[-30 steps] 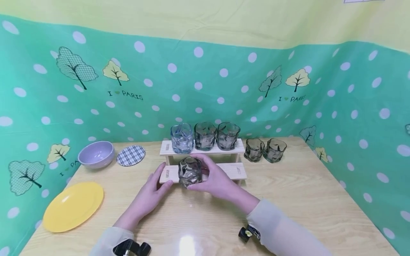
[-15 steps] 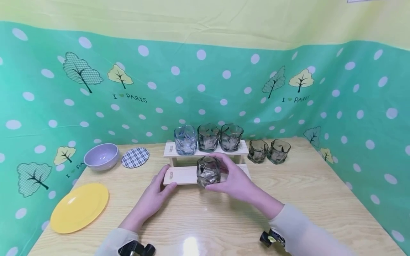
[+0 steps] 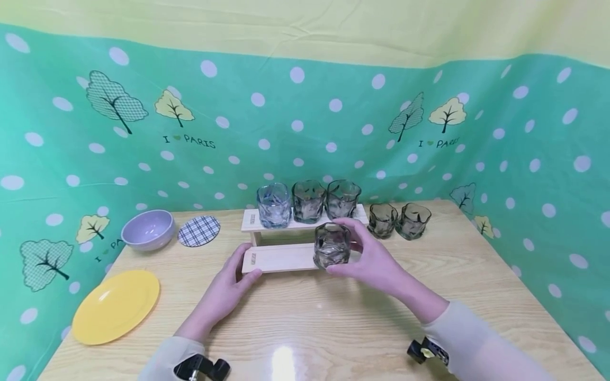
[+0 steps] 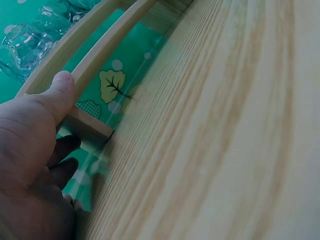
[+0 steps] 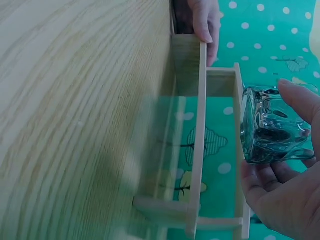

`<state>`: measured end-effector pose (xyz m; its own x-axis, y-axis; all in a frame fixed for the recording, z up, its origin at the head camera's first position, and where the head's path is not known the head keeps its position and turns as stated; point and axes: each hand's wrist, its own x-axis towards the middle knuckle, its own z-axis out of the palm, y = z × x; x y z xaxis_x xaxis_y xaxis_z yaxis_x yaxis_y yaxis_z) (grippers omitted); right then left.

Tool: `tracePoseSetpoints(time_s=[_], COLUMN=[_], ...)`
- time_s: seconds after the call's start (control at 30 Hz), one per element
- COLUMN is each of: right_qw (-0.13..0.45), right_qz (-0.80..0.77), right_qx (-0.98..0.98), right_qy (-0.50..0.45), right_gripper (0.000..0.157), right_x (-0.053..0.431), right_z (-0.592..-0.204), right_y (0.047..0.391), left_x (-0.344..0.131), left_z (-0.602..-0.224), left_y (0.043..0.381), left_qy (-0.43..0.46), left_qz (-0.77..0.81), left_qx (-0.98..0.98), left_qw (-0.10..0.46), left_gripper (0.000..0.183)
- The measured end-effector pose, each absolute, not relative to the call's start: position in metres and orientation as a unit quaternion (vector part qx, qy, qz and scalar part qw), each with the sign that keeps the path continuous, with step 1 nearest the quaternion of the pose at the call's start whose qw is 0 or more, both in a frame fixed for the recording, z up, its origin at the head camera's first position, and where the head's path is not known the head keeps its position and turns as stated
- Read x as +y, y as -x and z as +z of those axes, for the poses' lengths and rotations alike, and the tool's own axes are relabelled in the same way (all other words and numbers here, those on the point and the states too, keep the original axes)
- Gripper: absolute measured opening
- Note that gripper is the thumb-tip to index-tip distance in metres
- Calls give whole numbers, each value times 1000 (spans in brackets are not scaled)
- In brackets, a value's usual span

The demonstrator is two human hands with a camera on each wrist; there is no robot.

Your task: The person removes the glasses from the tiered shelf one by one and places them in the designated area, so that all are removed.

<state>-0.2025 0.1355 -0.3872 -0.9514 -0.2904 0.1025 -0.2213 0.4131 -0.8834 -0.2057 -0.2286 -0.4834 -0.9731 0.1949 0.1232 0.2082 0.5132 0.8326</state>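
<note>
A two-step wooden rack (image 3: 281,257) stands on the table. My left hand (image 3: 232,281) grips the left end of its lower step. The left wrist view shows the thumb (image 4: 62,82) on the step's edge and fingers curled behind it. My right hand (image 3: 376,263) holds a smoky grey drinking glass (image 3: 331,246), thumb on one side and fingers on the other. In the head view this glass overlaps the lower step's right part. A bluish glass (image 3: 274,206) and two grey glasses, one in the middle (image 3: 308,202) and one at right (image 3: 343,198), line the upper step.
Right of the rack, two smaller dark glasses stand on the table, a near-rack glass (image 3: 382,221) and an outer glass (image 3: 413,222). To the left are a purple bowl (image 3: 149,231), a checked round mat (image 3: 199,232) and a yellow plate (image 3: 116,307). Patterned cloth (image 3: 295,116) hangs behind.
My right hand has carried the grey glass rightward along the lower step, from near its left end to its right part. My left hand keeps its grip on the rack; the head view shifts slightly.
</note>
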Motion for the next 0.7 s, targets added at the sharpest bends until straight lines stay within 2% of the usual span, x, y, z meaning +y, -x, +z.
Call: tracePoseSetpoints(time_s=[0.7], right_qw=[-11], right_qz=[-521], right_qx=[846], right_qy=[113], right_gripper=[106], right_x=[197], right_z=[-371], right_y=[200], left_x=[-231], left_z=[-482], left_y=[206], left_qy=[113], left_qz=[-496], left_qx=[-861], left_qw=[3], left_gripper=[72])
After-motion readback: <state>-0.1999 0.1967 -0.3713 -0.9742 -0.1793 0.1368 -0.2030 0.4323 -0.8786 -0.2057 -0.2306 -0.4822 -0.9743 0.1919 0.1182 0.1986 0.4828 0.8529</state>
